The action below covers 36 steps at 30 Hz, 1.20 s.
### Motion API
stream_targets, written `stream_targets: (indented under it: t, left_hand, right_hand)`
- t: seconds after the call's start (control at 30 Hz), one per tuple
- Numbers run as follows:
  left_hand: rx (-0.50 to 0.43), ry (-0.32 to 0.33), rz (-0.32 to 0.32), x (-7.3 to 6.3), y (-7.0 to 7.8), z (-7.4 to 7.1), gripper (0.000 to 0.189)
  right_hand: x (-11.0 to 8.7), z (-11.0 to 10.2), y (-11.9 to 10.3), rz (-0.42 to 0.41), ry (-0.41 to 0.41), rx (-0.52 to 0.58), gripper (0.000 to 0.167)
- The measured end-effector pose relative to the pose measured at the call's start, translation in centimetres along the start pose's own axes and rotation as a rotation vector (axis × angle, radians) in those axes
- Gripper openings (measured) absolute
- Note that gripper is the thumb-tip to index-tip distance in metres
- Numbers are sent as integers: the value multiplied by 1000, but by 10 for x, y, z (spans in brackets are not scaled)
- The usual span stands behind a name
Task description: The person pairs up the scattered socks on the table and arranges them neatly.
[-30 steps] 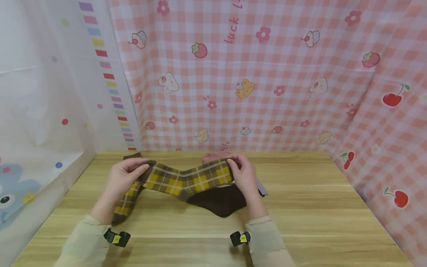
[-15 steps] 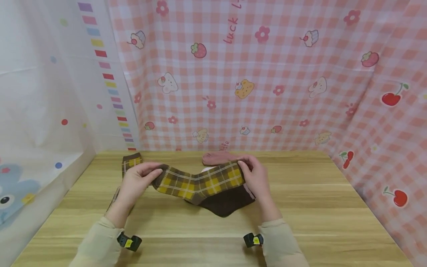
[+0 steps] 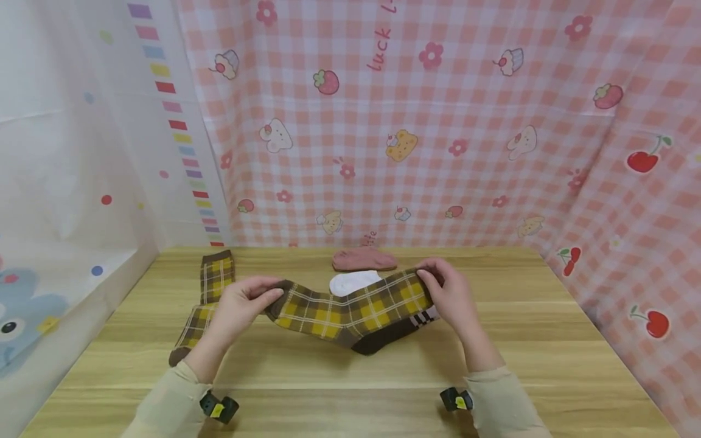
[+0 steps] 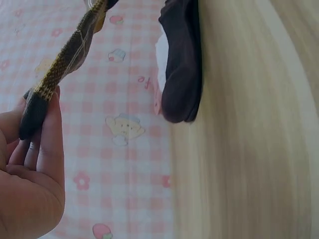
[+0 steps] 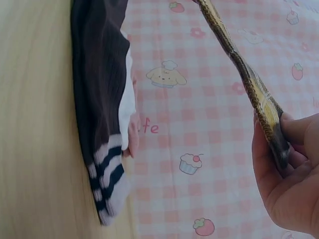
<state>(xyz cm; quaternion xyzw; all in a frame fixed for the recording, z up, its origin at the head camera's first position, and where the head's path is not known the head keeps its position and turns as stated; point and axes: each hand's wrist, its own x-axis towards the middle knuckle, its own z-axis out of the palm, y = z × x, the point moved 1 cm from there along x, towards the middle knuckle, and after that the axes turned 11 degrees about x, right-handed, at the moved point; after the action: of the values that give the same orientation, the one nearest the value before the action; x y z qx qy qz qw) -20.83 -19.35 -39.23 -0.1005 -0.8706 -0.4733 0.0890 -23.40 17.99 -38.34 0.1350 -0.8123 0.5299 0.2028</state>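
A yellow-and-brown plaid sock hangs stretched sideways above the table, sagging at the heel. My left hand pinches its dark toe between thumb and fingers; my right hand grips the cuff end the same way. Seen edge-on in the left wrist view, the sock slants up from the thumb and fingers. In the right wrist view its cuff end sits in the hand. Behind and below it lies a dark brown sock with a striped cuff, partly covered by the plaid one in the head view.
A matching plaid sock lies bent on the wooden table at the left, partly behind my left hand. Farther back are a white sock and a pink sock. A pink checked cloth hangs behind the table.
Both hands have moved right and slightly nearer with the plaid sock still held between them. The white sock and more of the plaid sock on the table now show.
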Motion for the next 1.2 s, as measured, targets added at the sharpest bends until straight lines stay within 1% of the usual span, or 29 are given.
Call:
stream_targets:
  t: [0.17, 0.33, 0.47, 0.5, 0.6, 0.7, 0.8, 0.93, 1.07, 1.2]
  left_hand:
    - [-4, -54, 38, -1, 3, 11, 24]
    - [-19, -91, 78, -3, 3, 21, 20]
    - [-49, -150, 93, -5, 1, 28, 20]
    - [-55, -169, 94, -6, 1, 30, 20]
    - [-89, -229, 72, -8, 0, 34, 21]
    - [-107, -274, 48, -11, -1, 39, 22]
    - [-88, -290, 74, -14, -2, 44, 21]
    - [-71, -304, 104, -17, -2, 51, 20]
    - [-65, -336, 92, -21, -4, 57, 20]
    - [-57, -350, 101, -24, -7, 60, 19]
  right_hand:
    - [-5, -7, -1, -14, -59, -24, 6]
    - [-11, -13, -2, -27, -113, -54, 6]
    - [-15, -19, 0, -43, -162, -78, 6]
    - [-16, -21, 0, -45, -174, -79, 6]
    - [-19, -26, 3, -56, -214, -85, 6]
    - [-23, -29, 7, -64, -260, -104, 8]
    - [-28, -30, 11, -75, -303, -130, 7]
    - [-33, -31, 15, -77, -336, -143, 5]
    - [-38, -31, 15, -57, -361, -159, 5]
    - [-42, -31, 17, -29, -405, -172, 5]
